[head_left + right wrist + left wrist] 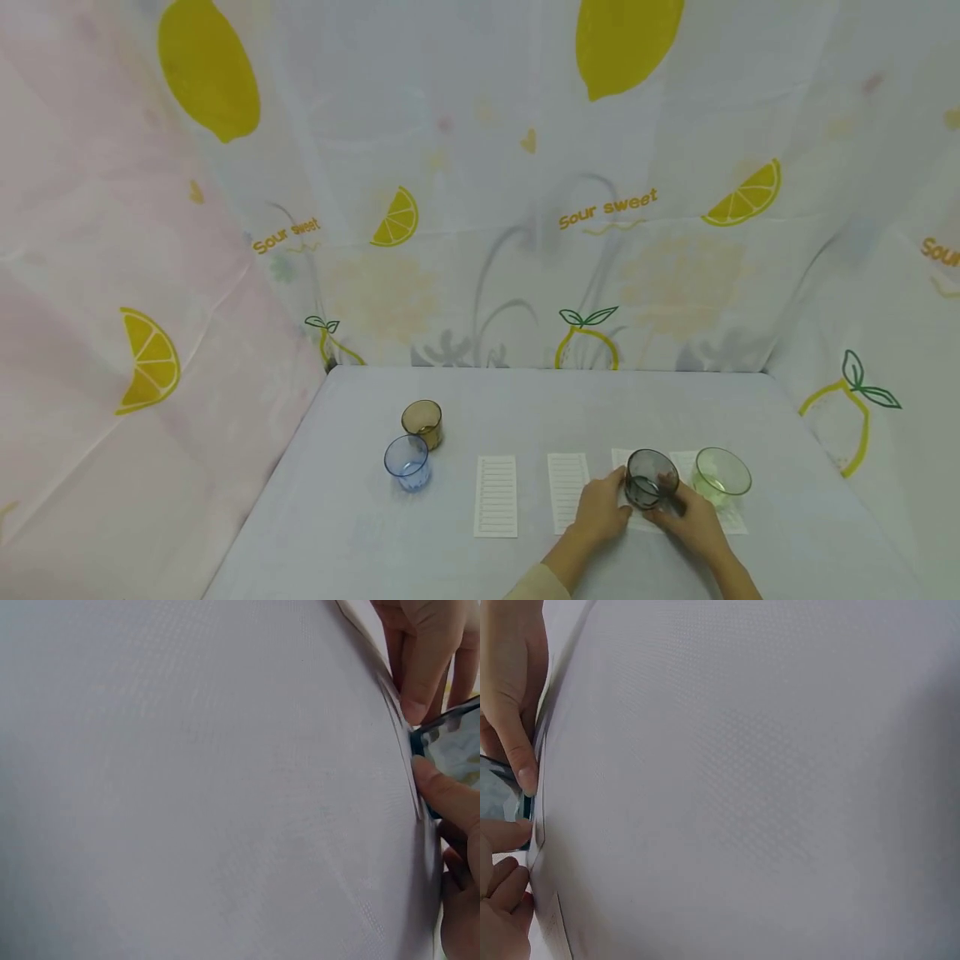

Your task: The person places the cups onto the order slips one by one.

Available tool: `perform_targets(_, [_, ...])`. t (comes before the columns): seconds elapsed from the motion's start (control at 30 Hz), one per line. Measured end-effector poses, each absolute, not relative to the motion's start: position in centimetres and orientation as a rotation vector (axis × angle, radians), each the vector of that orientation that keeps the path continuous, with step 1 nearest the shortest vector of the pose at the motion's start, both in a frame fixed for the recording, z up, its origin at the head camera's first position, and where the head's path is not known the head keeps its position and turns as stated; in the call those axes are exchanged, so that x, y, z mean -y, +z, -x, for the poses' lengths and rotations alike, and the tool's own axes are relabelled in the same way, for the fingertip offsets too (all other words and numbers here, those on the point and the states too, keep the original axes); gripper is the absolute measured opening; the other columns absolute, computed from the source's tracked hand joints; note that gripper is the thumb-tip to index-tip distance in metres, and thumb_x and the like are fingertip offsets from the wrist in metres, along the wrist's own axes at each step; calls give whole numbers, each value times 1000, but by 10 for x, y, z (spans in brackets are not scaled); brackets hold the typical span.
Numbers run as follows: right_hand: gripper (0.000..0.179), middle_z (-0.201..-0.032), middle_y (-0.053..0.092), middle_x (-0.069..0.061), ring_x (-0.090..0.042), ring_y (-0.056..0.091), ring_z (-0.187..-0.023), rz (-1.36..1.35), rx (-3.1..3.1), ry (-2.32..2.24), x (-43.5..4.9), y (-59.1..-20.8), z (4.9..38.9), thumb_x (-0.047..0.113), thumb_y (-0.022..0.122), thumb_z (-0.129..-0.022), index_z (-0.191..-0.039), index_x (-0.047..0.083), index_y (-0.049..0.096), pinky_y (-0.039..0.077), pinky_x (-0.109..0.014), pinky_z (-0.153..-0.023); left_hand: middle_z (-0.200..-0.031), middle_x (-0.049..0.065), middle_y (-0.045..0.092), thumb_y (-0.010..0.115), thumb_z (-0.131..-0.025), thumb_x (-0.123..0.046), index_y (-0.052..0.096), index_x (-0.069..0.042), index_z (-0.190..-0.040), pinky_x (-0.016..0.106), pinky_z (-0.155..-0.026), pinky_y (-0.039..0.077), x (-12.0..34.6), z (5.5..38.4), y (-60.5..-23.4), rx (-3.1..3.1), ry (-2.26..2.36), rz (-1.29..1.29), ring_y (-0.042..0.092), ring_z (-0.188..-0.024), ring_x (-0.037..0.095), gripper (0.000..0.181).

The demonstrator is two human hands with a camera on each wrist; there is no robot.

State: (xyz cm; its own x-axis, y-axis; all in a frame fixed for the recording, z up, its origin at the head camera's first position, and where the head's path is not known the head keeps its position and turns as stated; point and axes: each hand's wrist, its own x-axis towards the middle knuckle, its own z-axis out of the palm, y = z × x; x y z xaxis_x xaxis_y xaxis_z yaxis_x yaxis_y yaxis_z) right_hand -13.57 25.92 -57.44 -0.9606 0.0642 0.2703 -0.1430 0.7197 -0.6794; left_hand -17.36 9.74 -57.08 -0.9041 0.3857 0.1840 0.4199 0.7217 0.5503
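A smoky grey glass cup (651,477) stands upright over a paper card on the right half of the table. My left hand (603,510) grips its left side. From the other side my right hand (696,523) holds it, thumb at the front near the base. In the left wrist view, the left hand (506,900) and the right hand (514,682) meet the cup (499,791) at the left edge. The right wrist view has the cup (454,754) at its right edge, between the left hand (431,645) and right hand (461,847).
A pale green glass cup (722,473) stands on another card, close beside my right hand. Two lined paper cards (496,497) lie left of my hands. Farther left are a blue glass cup (408,463) and an amber glass cup (423,423).
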Motion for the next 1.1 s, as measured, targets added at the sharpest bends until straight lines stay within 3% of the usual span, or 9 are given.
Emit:
perform_targets(0.2, [57,-107,65,-27,-48,57,-103,-99,2619,1025,-259,-575,136,15,86,-60,-108,-9,63,45,-56,-88,-113,7,67,75,-74,-12,57,-2,-124,21,-92,48,-87,172,-574,2766,-1135,725,63,-106,16,54])
perform_targets(0.5, [51,-98,68,-24,-46,61,-93,-113,2577,926,-262,-574,127,16,86,-58,-99,-7,67,49,-55,-81,-101,13,70,81,-72,-11,58,3,-118,19,-80,53,-58,165,-569,2520,-1332,757,67,-93,17,53])
perform_targets(0.8, [74,-113,57,-35,-50,59,-98,12,2693,1052,-266,-550,109,21,85,-65,-119,-18,52,53,-52,-78,-98,17,68,81,-71,-9,60,3,-111,30,-72,57,-3,159,-549,2254,-1449,740,66,-84,28,47])
perform_targets(1.1, [74,-117,57,-31,-52,59,-91,-116,2518,994,-256,-511,106,18,86,-63,-121,-14,54,50,-59,-74,-96,12,69,85,-63,-5,63,4,-106,30,-65,55,67,157,-533,2108,-1302,471,64,-81,26,50])
